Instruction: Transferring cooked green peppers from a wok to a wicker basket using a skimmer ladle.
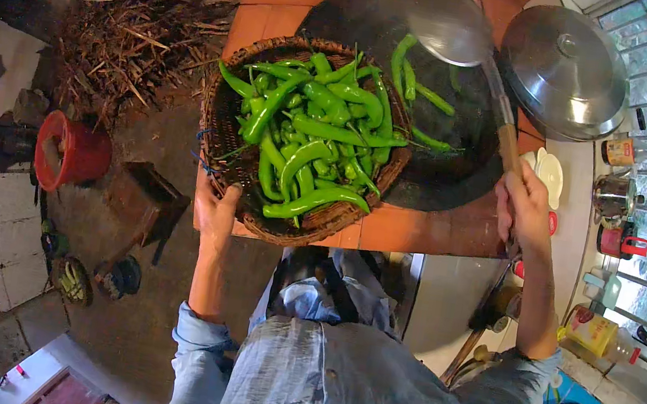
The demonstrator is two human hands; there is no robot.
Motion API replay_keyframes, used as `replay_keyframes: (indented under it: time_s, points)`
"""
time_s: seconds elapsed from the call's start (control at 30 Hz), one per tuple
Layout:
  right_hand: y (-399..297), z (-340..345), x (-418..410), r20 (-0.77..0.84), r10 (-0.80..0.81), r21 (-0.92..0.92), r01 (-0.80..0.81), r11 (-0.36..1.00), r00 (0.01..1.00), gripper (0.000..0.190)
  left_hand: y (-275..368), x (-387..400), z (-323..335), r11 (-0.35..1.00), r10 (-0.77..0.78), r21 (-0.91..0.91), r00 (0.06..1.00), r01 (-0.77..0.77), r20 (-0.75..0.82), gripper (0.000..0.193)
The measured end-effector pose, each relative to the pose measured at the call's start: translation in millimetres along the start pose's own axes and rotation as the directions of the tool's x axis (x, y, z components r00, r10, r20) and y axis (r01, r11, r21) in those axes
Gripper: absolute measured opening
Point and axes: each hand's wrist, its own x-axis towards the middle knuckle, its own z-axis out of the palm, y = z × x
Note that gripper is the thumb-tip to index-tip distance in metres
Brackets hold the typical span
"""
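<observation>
My left hand (216,206) grips the near left rim of a dark woven basket (227,131), its thumb over the edge. Long green chili peppers (327,133) fill the basket, which is held at the near left side of a large black wok (445,182). Several loose green peppers (433,98) lie in the wok. In my right hand (525,201) is the wooden handle of a metal wok ladle (449,29). The ladle's bowl is blurred and hangs over the far part of the wok. The basket hides the wok's left portion.
The stove top is orange tile (271,6). A domed metal lid (563,68) stands at the wok's right. Bottles, including one of yellow oil (590,329), line the barred window. Firewood scraps (140,43), a red bucket (70,152) and a wooden stool (151,201) are on the floor.
</observation>
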Motion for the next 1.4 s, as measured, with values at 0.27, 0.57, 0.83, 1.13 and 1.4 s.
replay_keyframes:
  time_s: [0.27,0.57,0.83,1.13,1.4]
  points:
    - [132,-68,100,-0.284,0.108,0.005,-0.111,0.994,0.953,0.021,4,0,7,0.992,-0.109,-0.062,0.994,0.108,-0.014,0.035]
    - [147,-44,153,-0.308,0.263,0.174,-0.217,0.960,0.914,0.012,-4,0,3,0.970,-0.241,0.023,0.969,0.242,-0.051,0.033]
    - [155,-5,177,0.231,0.403,0.696,-0.439,0.568,0.886,0.013,24,-3,26,0.968,-0.232,0.069,0.963,0.243,-0.139,0.030]
    - [148,24,206,0.635,0.040,0.770,-0.636,0.050,0.772,0.035,11,-4,15,0.978,-0.203,0.016,0.971,0.207,-0.127,0.030]
    - [131,39,195,0.721,-0.139,0.647,-0.731,-0.216,0.679,0.052,8,-2,11,0.974,-0.200,0.089,0.976,0.208,-0.086,0.031]
